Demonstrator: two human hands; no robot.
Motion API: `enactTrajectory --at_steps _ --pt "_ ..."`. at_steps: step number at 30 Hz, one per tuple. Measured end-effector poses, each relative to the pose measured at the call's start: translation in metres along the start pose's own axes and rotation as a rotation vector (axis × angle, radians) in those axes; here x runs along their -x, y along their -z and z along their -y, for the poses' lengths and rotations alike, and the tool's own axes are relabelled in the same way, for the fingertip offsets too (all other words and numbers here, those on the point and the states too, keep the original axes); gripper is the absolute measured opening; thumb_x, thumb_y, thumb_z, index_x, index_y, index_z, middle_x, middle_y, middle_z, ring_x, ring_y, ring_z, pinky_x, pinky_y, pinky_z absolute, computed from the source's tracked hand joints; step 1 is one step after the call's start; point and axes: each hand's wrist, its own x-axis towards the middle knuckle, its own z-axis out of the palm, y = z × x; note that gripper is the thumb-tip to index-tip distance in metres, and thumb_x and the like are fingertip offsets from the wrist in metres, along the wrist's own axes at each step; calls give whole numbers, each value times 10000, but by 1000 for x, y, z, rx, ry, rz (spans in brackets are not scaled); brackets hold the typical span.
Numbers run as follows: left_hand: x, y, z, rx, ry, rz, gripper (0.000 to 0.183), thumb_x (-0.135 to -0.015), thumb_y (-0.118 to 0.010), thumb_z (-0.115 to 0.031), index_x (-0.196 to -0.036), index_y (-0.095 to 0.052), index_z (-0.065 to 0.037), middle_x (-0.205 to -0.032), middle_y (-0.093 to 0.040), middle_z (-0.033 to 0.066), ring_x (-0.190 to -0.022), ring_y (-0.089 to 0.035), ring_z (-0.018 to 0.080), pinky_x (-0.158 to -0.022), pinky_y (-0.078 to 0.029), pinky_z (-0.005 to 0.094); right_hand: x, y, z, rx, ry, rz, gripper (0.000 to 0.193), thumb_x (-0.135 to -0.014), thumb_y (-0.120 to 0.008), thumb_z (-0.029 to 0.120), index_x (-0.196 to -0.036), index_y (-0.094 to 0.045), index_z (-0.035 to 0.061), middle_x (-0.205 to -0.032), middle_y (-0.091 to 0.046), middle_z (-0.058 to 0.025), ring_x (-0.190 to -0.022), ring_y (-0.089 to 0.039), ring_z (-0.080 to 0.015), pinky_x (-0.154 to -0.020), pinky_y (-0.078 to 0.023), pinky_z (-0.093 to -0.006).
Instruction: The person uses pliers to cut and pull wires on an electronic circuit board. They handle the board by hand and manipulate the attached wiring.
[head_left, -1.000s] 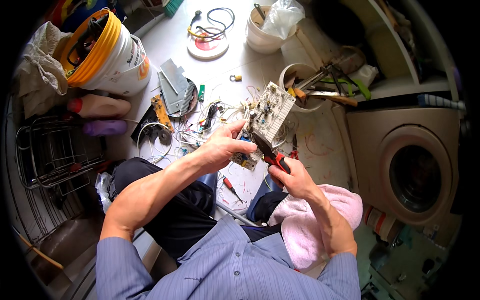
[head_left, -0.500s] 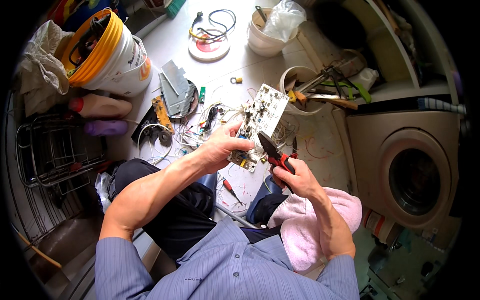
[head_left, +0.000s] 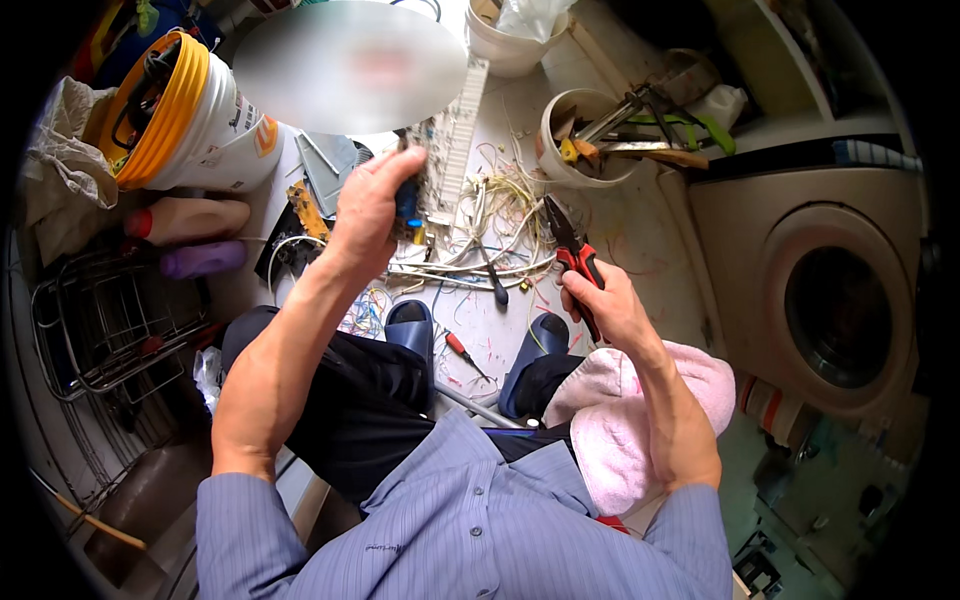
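Observation:
My left hand [head_left: 366, 208] grips a circuit board [head_left: 452, 150] by its near left edge. The board is tilted up, its crowded component side partly turned away. Well to the right, my right hand [head_left: 612, 302] is wrapped round red-and-black pliers [head_left: 570, 240], whose jaws point away from me and are apart from the board. Under and beside the board lies a tangle of pale wires [head_left: 505, 205]. A dark-handled screwdriver [head_left: 497, 284] lies against the wires, and a red-handled screwdriver [head_left: 458, 345] is nearer, between my slippers [head_left: 410, 330].
Left stand a yellow-rimmed white bucket [head_left: 215, 125], bottles [head_left: 205, 258] and a wire rack [head_left: 110, 310]. A tool bucket [head_left: 552, 150] is at the far right, before a front-loading washing machine [head_left: 745, 290]. A pink towel [head_left: 650, 400] drapes over my right leg. A blurred oval hides the far floor.
My left hand has carried the circuit board left and away from me, tilting it. The pliers, still in my right hand, are now apart from the board.

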Motion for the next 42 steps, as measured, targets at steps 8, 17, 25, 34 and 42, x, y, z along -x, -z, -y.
enactTrajectory --at_steps 8,17,25,34,42 --pt "-9 -4 2 17 -63 26 330 -1068 -526 -239 -1207 -654 31 -1083 -740 95 -926 -727 169 -836 -590 314 7 20 -21 307 -136 -83 244 -999 -635 228 -940 -629 -9 -741 -671 -47 -628 -601 -111 -593 -501 -290" --pt "-7 -29 12 -52 -47 -19 240 -1018 -598 -213 -1102 -692 -9 -1005 -685 53 -900 -651 126 -811 -542 300 29 37 -49 909 -319 0 279 -888 -622 181 -1054 -659 -40 -918 -699 -307 -921 -677 -490 -845 -520 -546" --pt "1 -57 20 -35 50 116 241 -1024 -582 -237 -1072 -664 -15 -936 -725 68 -788 -707 158 -730 -589 322 47 49 -38 701 -367 9 227 -908 -630 151 -1055 -636 -23 -799 -702 -126 -712 -679 -185 -668 -536 -365" --pt "14 -96 32 138 172 496 393 -917 -594 -86 -1296 -563 17 -1118 -704 114 -940 -717 178 -836 -616 347 106 45 52 102 -174 38 279 -946 -615 146 -1167 -645 -22 -933 -733 -72 -783 -674 -133 -684 -543 -301" --pt "18 -114 39 259 369 668 566 -852 -632 -32 -1404 -515 15 -1244 -695 134 -1090 -711 208 -985 -590 397 125 63 98 11 -87 39 308 -976 -622 119 -1243 -618 -34 -987 -731 -80 -824 -648 -123 -745 -539 -287"
